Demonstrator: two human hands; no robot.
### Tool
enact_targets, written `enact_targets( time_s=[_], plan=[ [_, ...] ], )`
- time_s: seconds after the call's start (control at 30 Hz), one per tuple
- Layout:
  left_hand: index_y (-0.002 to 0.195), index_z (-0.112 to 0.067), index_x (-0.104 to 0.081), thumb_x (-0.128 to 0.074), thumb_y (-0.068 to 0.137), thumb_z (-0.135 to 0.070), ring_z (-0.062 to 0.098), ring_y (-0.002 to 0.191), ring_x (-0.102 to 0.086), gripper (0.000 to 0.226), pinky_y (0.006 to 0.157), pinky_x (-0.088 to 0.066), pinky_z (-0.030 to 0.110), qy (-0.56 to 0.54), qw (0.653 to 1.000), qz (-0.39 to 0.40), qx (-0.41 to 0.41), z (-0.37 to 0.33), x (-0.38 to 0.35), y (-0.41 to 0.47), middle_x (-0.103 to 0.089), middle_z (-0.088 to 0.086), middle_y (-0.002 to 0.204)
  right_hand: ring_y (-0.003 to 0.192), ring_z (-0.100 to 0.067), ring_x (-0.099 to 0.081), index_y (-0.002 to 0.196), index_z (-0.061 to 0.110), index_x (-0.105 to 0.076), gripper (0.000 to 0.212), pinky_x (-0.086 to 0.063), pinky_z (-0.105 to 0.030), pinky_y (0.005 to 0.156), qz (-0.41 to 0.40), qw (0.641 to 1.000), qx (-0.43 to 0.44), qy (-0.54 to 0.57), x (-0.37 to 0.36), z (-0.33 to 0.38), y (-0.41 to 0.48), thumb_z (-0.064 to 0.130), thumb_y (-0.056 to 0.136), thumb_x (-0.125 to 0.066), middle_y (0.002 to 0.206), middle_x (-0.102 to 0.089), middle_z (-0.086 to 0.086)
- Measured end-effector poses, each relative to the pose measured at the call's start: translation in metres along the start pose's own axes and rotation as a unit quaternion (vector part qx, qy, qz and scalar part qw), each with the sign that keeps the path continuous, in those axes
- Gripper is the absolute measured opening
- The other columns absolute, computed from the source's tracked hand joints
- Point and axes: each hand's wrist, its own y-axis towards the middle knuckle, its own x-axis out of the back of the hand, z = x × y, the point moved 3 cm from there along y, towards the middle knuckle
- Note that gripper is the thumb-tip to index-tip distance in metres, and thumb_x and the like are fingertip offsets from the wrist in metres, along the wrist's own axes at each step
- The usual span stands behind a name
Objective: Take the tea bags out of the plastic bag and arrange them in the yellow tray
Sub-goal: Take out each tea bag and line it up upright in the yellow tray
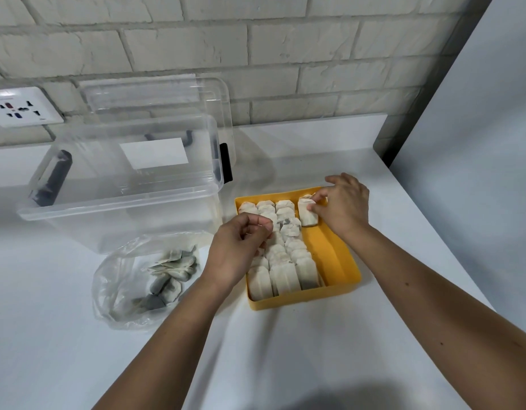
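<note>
A yellow tray [329, 253] lies on the white counter, three of its rows filled with several overlapping tea bags [284, 276]. My right hand [344, 207] pinches a tea bag [306, 215] at the far end of the fourth row, whose yellow floor is bare below it. My left hand [236, 251] hovers over the tray's left edge with fingers curled; whether it holds anything is unclear. A clear plastic bag [120, 279] lies open left of the tray, with several tea bags [170, 276] inside.
A clear plastic storage box [114, 202] with black handles stands behind the bag, its lid [155, 96] leaning against the brick wall. A wall socket [20, 106] is at the far left. A grey panel [477, 143] borders the counter on the right.
</note>
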Motion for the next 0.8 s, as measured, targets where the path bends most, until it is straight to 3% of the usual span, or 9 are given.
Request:
enact_targets(
  time_s=[0.23, 0.37, 0.47, 0.57, 0.7, 0.8],
  plan=[
    [0.092, -0.015, -0.071, -0.067, 0.093, -0.016, 0.009, 0.071, -0.065, 0.005, 0.059, -0.050, 0.015, -0.004, 1.000, -0.002, 0.004, -0.002, 0.001, -0.001, -0.074, 0.014, 0.092, 0.124, -0.022, -0.046, 0.102, 0.030, -0.070, 0.031, -0.032, -0.040, 0.104, -0.031, 0.999, 0.006, 0.007, 0.011, 0.007, -0.009, 0.045, 0.075, -0.077, 0.126, -0.061, 0.003],
    [0.092, -0.013, -0.070, -0.066, 0.093, -0.013, 0.010, 0.067, -0.065, 0.005, 0.061, -0.052, 0.020, -0.013, 1.000, 0.003, -0.002, -0.008, 0.006, -0.010, -0.073, 0.018, 0.091, 0.112, -0.021, -0.052, 0.099, 0.029, -0.069, 0.027, -0.035, -0.037, 0.097, -0.075, 0.990, 0.072, 0.097, 0.034, 0.039, -0.043, 0.036, 0.075, -0.078, 0.114, -0.062, 0.005],
    [0.095, -0.014, -0.071, -0.066, 0.094, -0.016, 0.011, 0.071, -0.068, 0.005, 0.067, -0.055, 0.026, 0.011, 1.000, -0.004, -0.028, -0.017, 0.029, -0.026, -0.074, 0.010, 0.088, 0.101, -0.014, -0.059, 0.092, 0.030, -0.070, 0.018, -0.045, -0.034, 0.088, -0.036, 0.969, 0.111, 0.220, 0.042, 0.073, -0.078, 0.034, 0.077, -0.078, 0.102, -0.065, 0.011],
    [0.095, -0.020, -0.072, -0.066, 0.093, -0.019, 0.014, 0.078, -0.070, 0.006, 0.073, -0.055, 0.028, 0.049, 0.997, -0.043, -0.049, -0.024, 0.073, -0.046, -0.075, 0.002, 0.088, 0.093, -0.006, -0.057, 0.092, 0.030, -0.069, 0.017, -0.045, -0.024, 0.080, -0.012, 0.946, 0.131, 0.295, 0.047, 0.100, -0.107, 0.029, 0.079, -0.078, 0.097, -0.063, 0.018],
    [0.093, -0.024, -0.076, -0.073, 0.088, -0.023, 0.005, 0.076, -0.070, 0.006, 0.075, -0.051, 0.017, 0.102, 0.984, -0.138, -0.042, -0.019, 0.143, -0.067, -0.075, -0.005, 0.082, 0.086, 0.000, -0.057, 0.093, 0.026, -0.071, 0.017, -0.043, -0.013, 0.077, 0.025, 0.923, 0.142, 0.356, 0.042, 0.131, -0.129, 0.021, 0.079, -0.078, 0.095, -0.066, 0.016],
    [0.087, -0.024, -0.078, -0.076, 0.085, -0.022, -0.005, 0.070, -0.066, 0.003, 0.066, -0.042, 0.006, 0.148, 0.978, -0.144, -0.012, 0.000, 0.164, -0.077, -0.076, -0.009, 0.078, 0.082, 0.005, -0.059, 0.093, 0.023, -0.073, 0.017, -0.042, -0.008, 0.074, 0.073, 0.912, 0.154, 0.373, 0.025, 0.156, -0.140, 0.010, 0.082, -0.074, 0.090, -0.066, 0.014]
  ],
)
